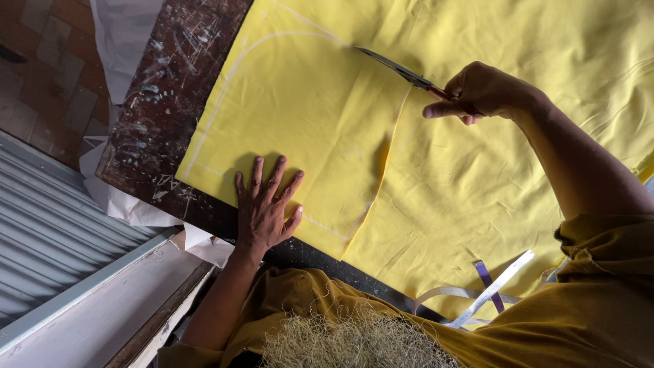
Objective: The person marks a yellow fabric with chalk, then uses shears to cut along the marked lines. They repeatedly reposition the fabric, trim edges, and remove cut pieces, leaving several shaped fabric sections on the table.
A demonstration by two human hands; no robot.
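The right hand (pixel 480 92) is closed around the red handles of a pair of scissors (pixel 402 71), fingers curled through them and one finger stretched out toward the left, while the left hand (pixel 262 208) grips nothing: it lies flat and spread, palm down, pressing on the yellow fabric (pixel 463 191). Starting at the far left, a floor of reddish brick tiles (pixel 48 61) shows beyond the bench, with a ribbed grey metal sheet (pixel 48 232) and a pale painted ledge (pixel 88 320) below it. Next comes the dark wooden table (pixel 163 102), its top scratched and smeared with pale marks, with white paper (pixel 122 34) hanging off its far edge and more of it crumpled under the near edge. The yellow fabric covers most of the table from there to the right border. A curved white chalk line (pixel 272 41) runs over its left portion, and a cut edge runs from near the scissors down toward the table's near edge, just right of the left hand. The scissors' dark blades lie on the cloth near the upper end of that cut, tips pointing up and left toward the chalk line. Lower right, a white measuring tape (pixel 490 289) lies looped on the fabric beside a narrow purple strip (pixel 487 276), close to the person's mustard-coloured shirt (pixel 586 307).
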